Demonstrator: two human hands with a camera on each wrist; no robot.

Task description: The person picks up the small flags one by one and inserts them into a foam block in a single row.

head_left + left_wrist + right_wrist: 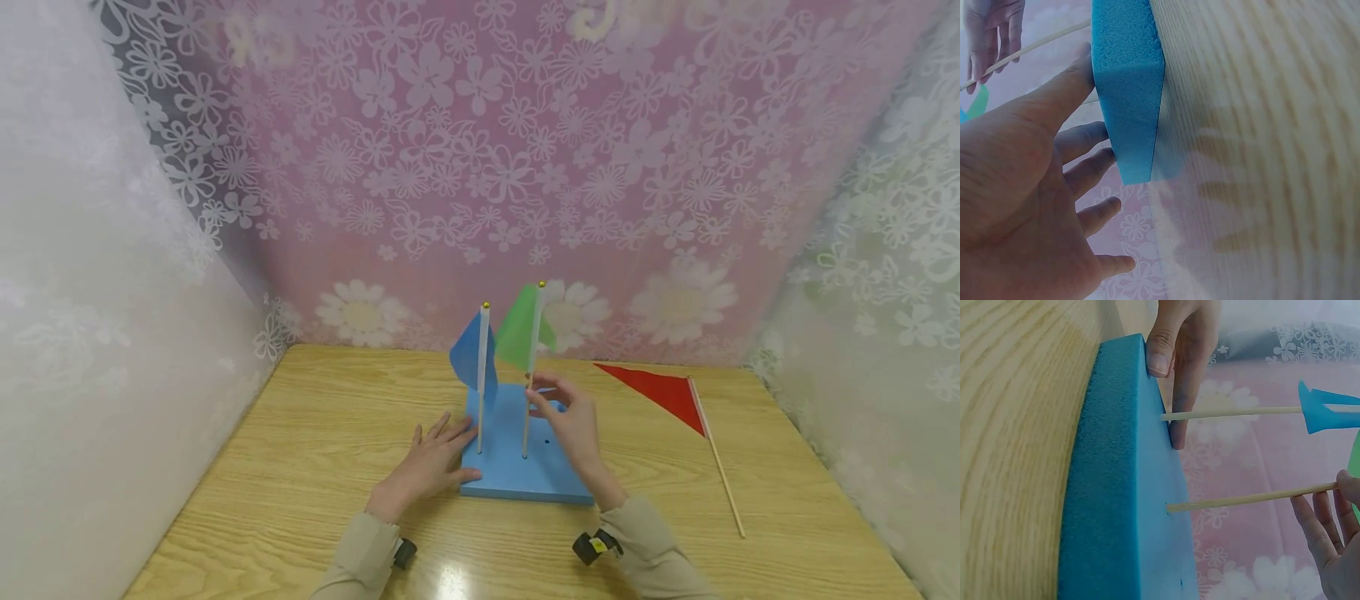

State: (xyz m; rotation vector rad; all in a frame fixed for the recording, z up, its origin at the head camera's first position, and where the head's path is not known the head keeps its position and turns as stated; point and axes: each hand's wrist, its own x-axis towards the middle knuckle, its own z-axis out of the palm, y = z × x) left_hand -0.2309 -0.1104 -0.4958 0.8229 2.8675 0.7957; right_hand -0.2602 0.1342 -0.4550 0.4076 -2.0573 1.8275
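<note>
A blue foam board [525, 485] lies flat on the table. My left hand [429, 465] rests at its left edge with fingers spread, thumb and fingertips on the board. My right hand [576, 425] pinches the wooden stick of a green flag [517, 333] just below the cloth, between thumb and fingertips. The lower end of that stick [1241, 501] sits at a hole in the board. To its left, a blue flag [468, 358] stands upright in the board by itself. Both poles carry a small gold ball on top.
On the table's right side lies a red triangular flag [667, 398] on its wooden stick. A small dark hole [547, 442] shows in the board right of the green flag. Floral-patterned curtains [487, 167] close in the wooden table [315, 450] at the back and sides.
</note>
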